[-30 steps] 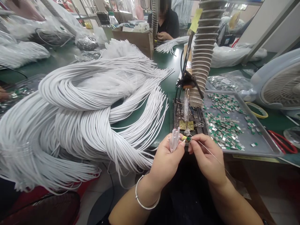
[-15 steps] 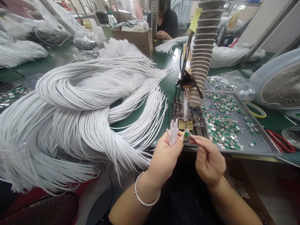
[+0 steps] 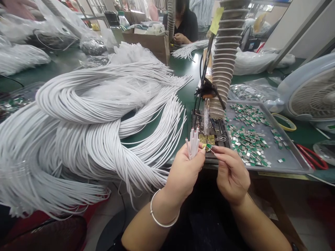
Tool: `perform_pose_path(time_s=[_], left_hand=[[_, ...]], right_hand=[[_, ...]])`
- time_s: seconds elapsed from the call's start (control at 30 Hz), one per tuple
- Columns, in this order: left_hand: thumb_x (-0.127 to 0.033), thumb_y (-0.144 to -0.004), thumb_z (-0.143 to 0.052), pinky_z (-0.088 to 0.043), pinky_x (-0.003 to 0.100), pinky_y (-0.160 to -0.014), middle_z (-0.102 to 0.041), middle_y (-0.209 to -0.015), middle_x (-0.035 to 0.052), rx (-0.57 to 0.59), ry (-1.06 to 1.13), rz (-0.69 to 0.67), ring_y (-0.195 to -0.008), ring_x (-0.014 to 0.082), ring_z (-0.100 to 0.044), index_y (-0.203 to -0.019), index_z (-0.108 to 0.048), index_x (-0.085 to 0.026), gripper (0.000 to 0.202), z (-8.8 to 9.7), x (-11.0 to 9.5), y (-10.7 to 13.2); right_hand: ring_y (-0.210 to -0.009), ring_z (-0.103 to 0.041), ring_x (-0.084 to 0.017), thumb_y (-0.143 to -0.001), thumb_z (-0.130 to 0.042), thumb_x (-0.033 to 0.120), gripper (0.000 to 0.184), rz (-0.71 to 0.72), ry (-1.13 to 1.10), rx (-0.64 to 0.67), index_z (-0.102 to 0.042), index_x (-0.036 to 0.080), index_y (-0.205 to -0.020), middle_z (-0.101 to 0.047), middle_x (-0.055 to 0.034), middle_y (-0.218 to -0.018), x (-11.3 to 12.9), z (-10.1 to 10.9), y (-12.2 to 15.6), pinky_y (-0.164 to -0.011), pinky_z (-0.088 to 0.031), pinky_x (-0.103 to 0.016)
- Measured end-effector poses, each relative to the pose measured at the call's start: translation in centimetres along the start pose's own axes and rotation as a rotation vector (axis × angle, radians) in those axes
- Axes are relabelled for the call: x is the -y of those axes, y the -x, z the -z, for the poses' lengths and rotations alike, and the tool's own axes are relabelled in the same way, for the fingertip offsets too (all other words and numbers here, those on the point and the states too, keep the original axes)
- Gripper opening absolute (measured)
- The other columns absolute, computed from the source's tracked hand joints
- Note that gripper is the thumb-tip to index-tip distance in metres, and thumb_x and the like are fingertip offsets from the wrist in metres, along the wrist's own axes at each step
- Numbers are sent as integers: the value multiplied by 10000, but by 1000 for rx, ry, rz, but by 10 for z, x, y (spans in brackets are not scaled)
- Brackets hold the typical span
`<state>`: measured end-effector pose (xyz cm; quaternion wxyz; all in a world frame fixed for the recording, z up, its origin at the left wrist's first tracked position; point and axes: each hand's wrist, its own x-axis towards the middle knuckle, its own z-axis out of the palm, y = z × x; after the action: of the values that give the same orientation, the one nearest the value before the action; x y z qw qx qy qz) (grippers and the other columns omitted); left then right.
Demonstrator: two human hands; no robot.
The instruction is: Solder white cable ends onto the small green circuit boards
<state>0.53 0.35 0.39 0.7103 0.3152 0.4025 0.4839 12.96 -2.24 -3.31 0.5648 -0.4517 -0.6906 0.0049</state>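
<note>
White cables [image 3: 193,141] stand as a short bundle in the left hand [image 3: 186,170], and I follow them from my distant seat through the head view, the only one I have. This hand is closed around the bundle, and its thumb and fingertip also seem to pinch a small green board [image 3: 209,146], which sits just past the fingertips, between the two hands. The right hand [image 3: 232,174] is on the other side of the board; its thumb and forefinger appear to hold a thin wire [image 3: 211,151], whose end comes close to the board. Whether they touch, I cannot tell.

Directly beyond the grip, a soldering iron [image 3: 206,120] is mounted pointing downward. I cannot see if it is hot, but in my judgement it is the main danger: if either hand slips forward, the fingertips may meet its tip. Because the left hand carries the bundle together with the board, the pinch is perhaps weak, so the board could turn and the wire would then meet the wrong spot. Squeezing more on the board may also loosen the cables, and one could slide out.

To the right of the grip lies a grey tray [image 3: 286,158] with many loose boards [image 3: 248,139]; a careless right elbow or wrist could push it. To the left, a large cable heap [image 3: 89,108] hangs over the table edge, and its own weight might pull it down.
</note>
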Motion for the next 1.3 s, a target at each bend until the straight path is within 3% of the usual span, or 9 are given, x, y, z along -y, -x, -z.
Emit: perform_pose_path(time_s=[0.23,1.0,1.3], left_hand=[[-178,-772,-610,-237,153,-431,-372,-486,-113,-9,6,-2,-415,13,-267,-831,-521,-137,115,-4,-4,1],[-172,-790,-588,-221,137,-418,-371,-491,-113,3,11,-34,-424,11,-276,-841,-513,-133,99,-3,-4,1],[-204,-779,-608,-202,158,-422,-343,-481,-116,7,-7,15,-419,20,-255,-845,-521,-140,127,2,-1,0]], right_hand=[[-954,-667,-198,-834,-514,62,253,69,11,-38,-615,199,-1021,-684,-91,-1037,-3,-2,-3,-789,-584,-375],[-952,-660,-189,-829,-526,49,265,67,8,-39,-620,197,-1028,-679,-89,-1025,-3,-3,-5,-796,-578,-360],[-955,-656,-192,-833,-495,26,318,26,-82,-11,-608,206,-1070,-671,-83,-1026,-5,-1,1,-792,-576,-370]])
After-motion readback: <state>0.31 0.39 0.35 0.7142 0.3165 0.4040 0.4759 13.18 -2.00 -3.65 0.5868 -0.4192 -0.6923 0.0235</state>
